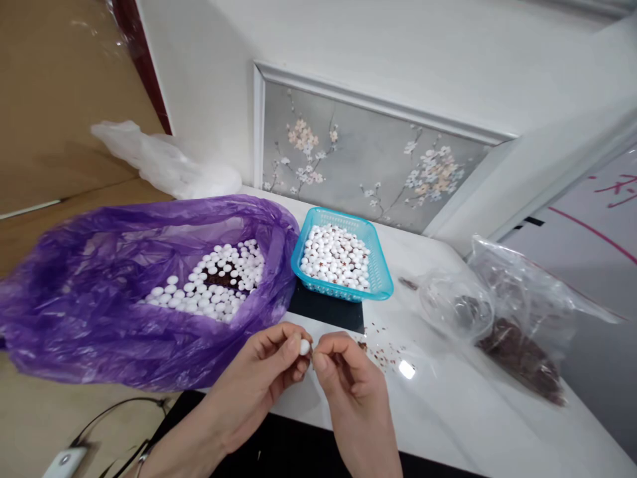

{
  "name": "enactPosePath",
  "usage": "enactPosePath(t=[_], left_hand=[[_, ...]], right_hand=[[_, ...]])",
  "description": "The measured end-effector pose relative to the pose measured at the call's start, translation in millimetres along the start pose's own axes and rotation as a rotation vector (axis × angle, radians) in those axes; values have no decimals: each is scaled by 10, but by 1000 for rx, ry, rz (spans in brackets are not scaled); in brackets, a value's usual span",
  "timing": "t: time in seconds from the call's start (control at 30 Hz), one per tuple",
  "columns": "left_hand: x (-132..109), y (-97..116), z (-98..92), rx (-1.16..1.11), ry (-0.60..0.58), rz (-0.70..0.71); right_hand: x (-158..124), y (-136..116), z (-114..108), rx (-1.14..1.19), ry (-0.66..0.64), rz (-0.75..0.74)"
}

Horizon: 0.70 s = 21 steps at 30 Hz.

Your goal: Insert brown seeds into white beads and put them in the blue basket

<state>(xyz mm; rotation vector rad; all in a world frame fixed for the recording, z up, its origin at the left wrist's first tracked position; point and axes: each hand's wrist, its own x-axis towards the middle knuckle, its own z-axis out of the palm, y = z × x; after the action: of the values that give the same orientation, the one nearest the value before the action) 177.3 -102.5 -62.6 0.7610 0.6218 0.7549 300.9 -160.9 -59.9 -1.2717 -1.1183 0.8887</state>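
Note:
Between the thumb and fingers of my left hand [263, 372] is a small white ball [304, 346]. My right hand [354, 395] is closed in a pinch just to the right of the ball; whatever its fingertips hold is too small to make out. Beyond my hands stands a blue plastic basket [382, 269] filled with white balls [333, 255], some showing reddish-brown spots. To the left, an open purple plastic bag [94, 265] contains many plain white balls [219, 307] and a dark patch. Small brown bits [385, 355] lie scattered right of my right hand.
On the right of the white table [448, 418] lie a clear round container [455, 305] and a clear bag of brown material [522, 358]. A dark flat piece [326, 311] lies under the basket's front. Behind are a floral panel [368, 153] and white plastic [174, 166].

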Motion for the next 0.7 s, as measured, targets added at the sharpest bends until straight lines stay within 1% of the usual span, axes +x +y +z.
enactPosePath(t=[0.27,0.57,0.7], left_hand=[[-23,-23,0,74,22,13],[-40,-50,-33,182,54,52],[-58,-54,-42,257,71,87]], right_hand=[[3,-7,-9,-14,0,-19],[-5,25,14,-47,4,13],[-2,35,24,-10,-18,46]])
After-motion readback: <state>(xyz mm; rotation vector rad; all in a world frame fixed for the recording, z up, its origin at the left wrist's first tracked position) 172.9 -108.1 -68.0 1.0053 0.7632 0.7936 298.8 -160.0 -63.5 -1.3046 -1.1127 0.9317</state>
